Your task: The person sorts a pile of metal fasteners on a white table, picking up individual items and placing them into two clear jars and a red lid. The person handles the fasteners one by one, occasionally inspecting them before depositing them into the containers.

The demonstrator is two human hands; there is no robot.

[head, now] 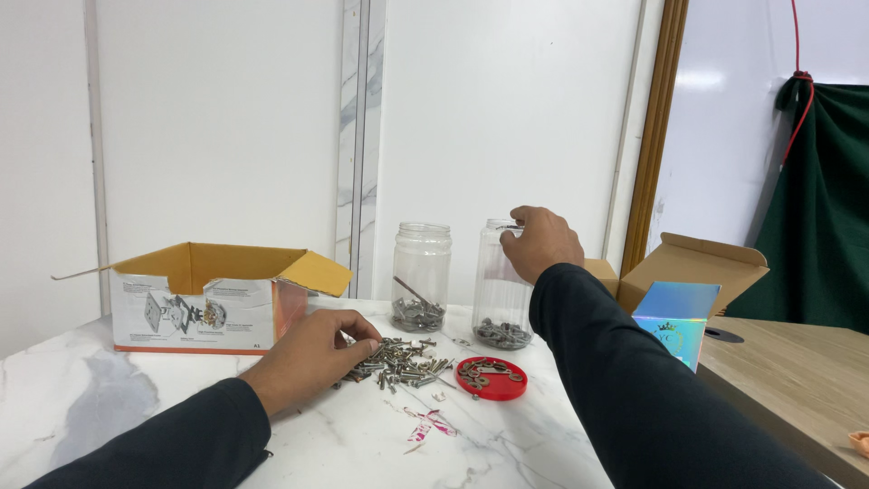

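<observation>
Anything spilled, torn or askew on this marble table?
Yes. Loose screws lie in a heap on the table under the left hand, not in the jars. Torn pink-and-white paper scraps lie near the red lid.

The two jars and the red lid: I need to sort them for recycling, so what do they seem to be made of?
The left jar and the right jar look like clear glass or hard plastic; see-through and glossy, the picture cannot settle which. The red lid looks like plastic: uniform bright colour, thin raised rim. The screws on the table look like dull grey metal.
</observation>
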